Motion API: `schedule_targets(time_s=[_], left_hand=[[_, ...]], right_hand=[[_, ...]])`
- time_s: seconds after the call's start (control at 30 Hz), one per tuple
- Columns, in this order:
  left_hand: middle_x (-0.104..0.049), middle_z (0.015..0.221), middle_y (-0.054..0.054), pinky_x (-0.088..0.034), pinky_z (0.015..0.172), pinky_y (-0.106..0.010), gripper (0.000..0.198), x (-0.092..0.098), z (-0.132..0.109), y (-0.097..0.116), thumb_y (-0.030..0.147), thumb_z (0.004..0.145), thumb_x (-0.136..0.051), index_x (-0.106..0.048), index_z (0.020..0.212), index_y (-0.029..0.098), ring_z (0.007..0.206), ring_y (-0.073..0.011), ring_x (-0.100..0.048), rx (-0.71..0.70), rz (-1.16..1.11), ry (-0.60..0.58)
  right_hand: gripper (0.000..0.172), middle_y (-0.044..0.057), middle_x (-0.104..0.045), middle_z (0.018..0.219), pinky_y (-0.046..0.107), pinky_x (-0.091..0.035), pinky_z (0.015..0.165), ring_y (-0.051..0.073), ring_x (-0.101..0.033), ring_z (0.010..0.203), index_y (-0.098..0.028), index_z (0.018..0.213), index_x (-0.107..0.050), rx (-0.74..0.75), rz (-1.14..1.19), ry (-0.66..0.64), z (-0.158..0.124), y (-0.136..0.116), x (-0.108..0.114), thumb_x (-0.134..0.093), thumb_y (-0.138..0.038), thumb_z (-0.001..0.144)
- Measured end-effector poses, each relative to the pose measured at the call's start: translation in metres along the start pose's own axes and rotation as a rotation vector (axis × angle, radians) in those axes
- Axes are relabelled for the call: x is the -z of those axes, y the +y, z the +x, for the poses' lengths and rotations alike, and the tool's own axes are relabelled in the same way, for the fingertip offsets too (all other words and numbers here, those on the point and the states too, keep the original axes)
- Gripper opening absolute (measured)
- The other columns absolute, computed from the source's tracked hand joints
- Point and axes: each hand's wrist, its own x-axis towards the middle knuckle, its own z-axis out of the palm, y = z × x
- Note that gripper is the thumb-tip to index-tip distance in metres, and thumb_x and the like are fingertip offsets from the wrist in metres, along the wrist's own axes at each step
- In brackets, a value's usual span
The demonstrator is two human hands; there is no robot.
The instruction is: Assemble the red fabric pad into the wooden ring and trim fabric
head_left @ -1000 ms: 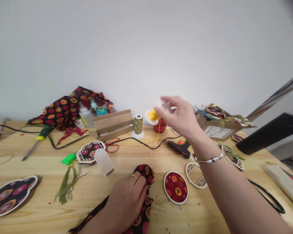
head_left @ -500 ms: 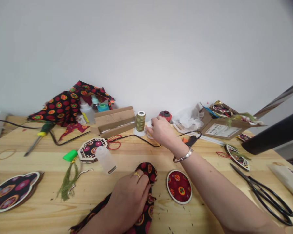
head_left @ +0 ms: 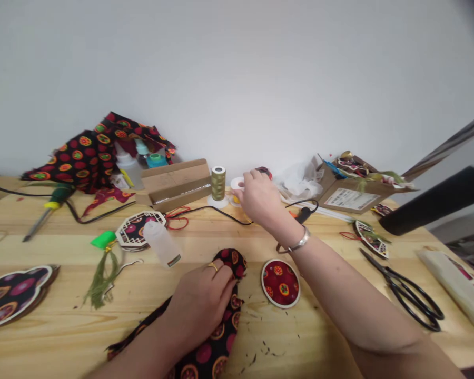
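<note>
Near the front of the wooden table, my left hand (head_left: 203, 297) is closed on a strip of black patterned fabric (head_left: 217, 337). The fabric's rounded end shows past the fingertips. My right hand (head_left: 260, 197) is stretched to the back, fingers curled at a white-topped thread spool (head_left: 237, 183) with some yellow below. A red spool (head_left: 265, 172) shows partly behind that hand. Just left of it stands an olive-green thread spool (head_left: 218, 184). Between my forearms lies a round red fabric-covered disc (head_left: 280, 283) with a pale rim.
Black scissors (head_left: 405, 289) lie on the right, below a cardboard box (head_left: 349, 197) of trinkets. Around the left are a screwdriver (head_left: 45, 216), a clear plastic bottle (head_left: 161, 243), a green tassel (head_left: 101, 279) and an open brown box (head_left: 177, 184). A black cable (head_left: 205, 207) crosses behind.
The view has shifted, moving the whole table up and left in the picture. Relative to the spools, my right hand has moved slightly right. My left hand stays on the fabric.
</note>
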Motion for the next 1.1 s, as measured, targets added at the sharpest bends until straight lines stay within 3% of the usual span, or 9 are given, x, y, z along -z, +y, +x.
schedule_targets(time_s=[0.1, 0.2, 0.4, 0.53, 0.63, 0.7, 0.87, 1.0, 1.1], left_hand=[[-0.064, 0.069, -0.004, -0.045, 0.055, -0.034, 0.023, 0.0, 0.001, -0.002, 0.02, 0.094, -0.042, -0.059, 0.078, 0.019, 0.059, -0.0226, -0.062, 0.035, -0.038, 0.008], [-0.064, 0.068, -0.004, -0.044, 0.055, -0.034, 0.027, 0.002, 0.002, -0.004, 0.024, 0.095, -0.039, -0.059, 0.078, 0.019, 0.06, -0.0226, -0.063, 0.076, -0.101, 0.04], [-0.069, 0.072, -0.004, -0.047, 0.061, -0.032, 0.028, 0.01, 0.005, -0.008, 0.033, 0.093, -0.037, -0.059, 0.081, 0.021, 0.064, -0.0208, -0.065, 0.217, -0.251, 0.144], [-0.069, 0.064, 0.0, -0.049, 0.061, -0.029, 0.031, 0.017, 0.007, -0.006, 0.036, 0.092, -0.037, -0.062, 0.082, 0.022, 0.062, -0.0189, -0.066, 0.325, -0.325, 0.15], [-0.069, 0.061, 0.001, -0.052, 0.063, -0.029, 0.037, 0.027, 0.008, -0.001, 0.038, 0.094, -0.034, -0.067, 0.088, 0.021, 0.06, -0.0177, -0.066, 0.4, -0.366, 0.145], [-0.076, 0.075, -0.001, -0.055, 0.069, -0.03, 0.039, 0.036, 0.008, 0.003, 0.041, 0.094, -0.036, -0.069, 0.098, 0.02, 0.068, -0.0181, -0.069, 0.464, -0.432, 0.143], [-0.076, 0.105, -0.008, -0.054, 0.091, -0.043, 0.041, 0.05, 0.002, 0.016, 0.046, 0.082, -0.062, -0.069, 0.112, 0.019, 0.093, -0.0242, -0.072, 0.771, -1.032, 0.062], [-0.076, 0.105, -0.012, -0.056, 0.089, -0.041, 0.039, 0.049, 0.002, 0.029, 0.039, 0.069, -0.077, -0.074, 0.101, 0.017, 0.097, -0.0256, -0.071, 0.881, -1.441, 0.019], [-0.078, 0.096, -0.009, -0.058, 0.079, -0.032, 0.038, 0.05, 0.001, 0.038, 0.038, 0.061, -0.083, -0.075, 0.093, 0.018, 0.088, -0.0221, -0.073, 0.923, -1.507, -0.005]], right_hand=[[0.019, 0.014, -0.066, 0.105, 0.034, -0.042, 0.084, 0.026, -0.057, 0.1, -0.012, 0.102, -0.064, 0.006, 0.035, 0.019, -0.026, 0.01, 0.023, -0.053, -0.024, 0.094], [0.022, 0.007, -0.068, 0.082, 0.03, -0.044, 0.069, 0.02, -0.061, 0.078, -0.018, 0.078, -0.065, -0.037, 0.064, 0.019, -0.069, 0.031, 0.037, -0.05, -0.019, 0.093], [0.029, 0.004, -0.064, 0.064, 0.031, -0.046, 0.06, 0.02, -0.06, 0.063, -0.02, 0.066, -0.062, -0.121, 0.107, 0.083, -0.169, 0.077, 0.038, -0.05, -0.025, 0.092], [0.019, 0.009, -0.072, 0.085, 0.037, -0.052, 0.074, 0.024, -0.063, 0.082, -0.019, 0.085, -0.069, -0.071, 0.159, 0.082, -0.209, 0.086, 0.028, -0.053, -0.026, 0.091], [0.015, 0.009, -0.072, 0.092, 0.041, -0.051, 0.08, 0.025, -0.061, 0.088, -0.02, 0.088, -0.069, -0.049, 0.126, 0.058, -0.22, 0.092, 0.023, -0.055, -0.022, 0.088], [0.016, 0.009, -0.072, 0.088, 0.044, -0.05, 0.079, 0.027, -0.059, 0.085, -0.02, 0.081, -0.069, -0.08, 0.098, 0.067, -0.222, 0.101, 0.023, -0.054, -0.02, 0.088], [0.017, 0.013, -0.073, 0.086, 0.048, -0.049, 0.075, 0.03, -0.059, 0.083, -0.018, 0.082, -0.07, -0.142, 0.06, 0.133, -0.221, 0.117, 0.029, -0.054, -0.022, 0.087], [0.018, 0.011, -0.071, 0.091, 0.043, -0.05, 0.079, 0.026, -0.06, 0.087, -0.018, 0.093, -0.068, -0.098, 0.213, 0.197, -0.21, 0.083, 0.03, -0.05, -0.02, 0.091], [0.016, 0.007, -0.07, 0.09, 0.038, -0.048, 0.079, 0.022, -0.058, 0.085, -0.02, 0.095, -0.066, -0.019, 0.437, 0.154, -0.198, 0.044, 0.032, -0.052, -0.015, 0.092]])
